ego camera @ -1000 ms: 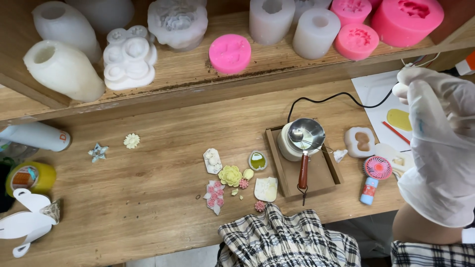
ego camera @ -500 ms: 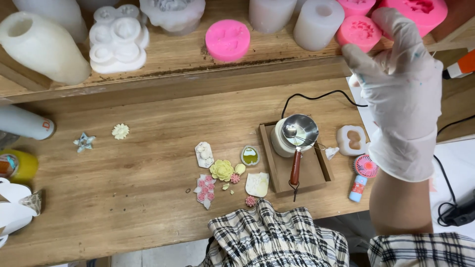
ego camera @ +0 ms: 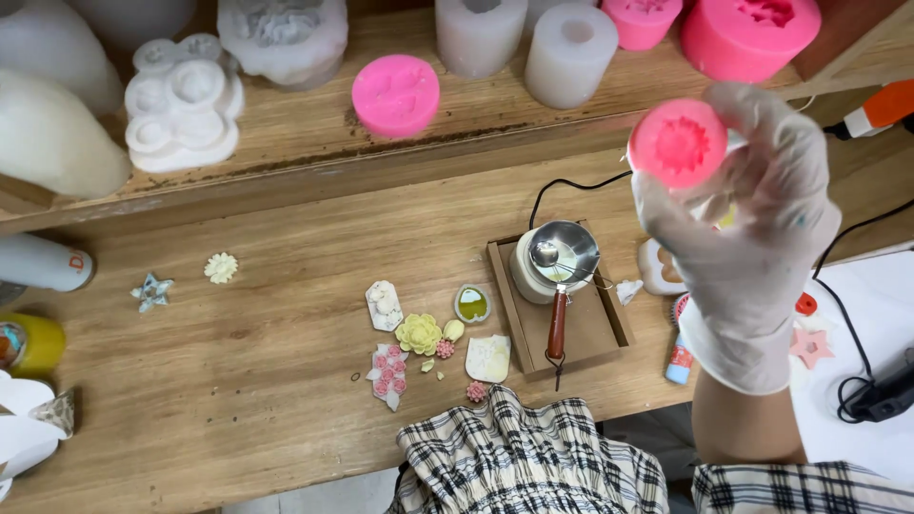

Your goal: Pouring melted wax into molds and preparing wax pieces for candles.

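My right hand [ego camera: 752, 247], in a white glove, is raised above the bench's right side and holds a small round pink silicone mould [ego camera: 678, 142] with a flower pattern facing up. Below it, a small metal melting pot with a wooden handle [ego camera: 562, 262] sits on a white warmer inside a shallow wooden tray [ego camera: 600, 333]; a spoon lies in the pot. Several small cast flower pieces [ego camera: 419, 333] lie on the bench left of the tray. My left hand is out of view.
The shelf [ego camera: 381, 152] behind carries several white and pink moulds, among them a flat pink disc [ego camera: 395, 93]. A black cable [ego camera: 581, 181] runs from the warmer. A small pink fan [ego camera: 681, 357], a yellow tape roll [ego camera: 24, 345] and white paper [ego camera: 857, 381] lie around.
My right hand rose to the shelf, closed on the small pink mould and lifted it off toward me. The view shifted slightly to the right.
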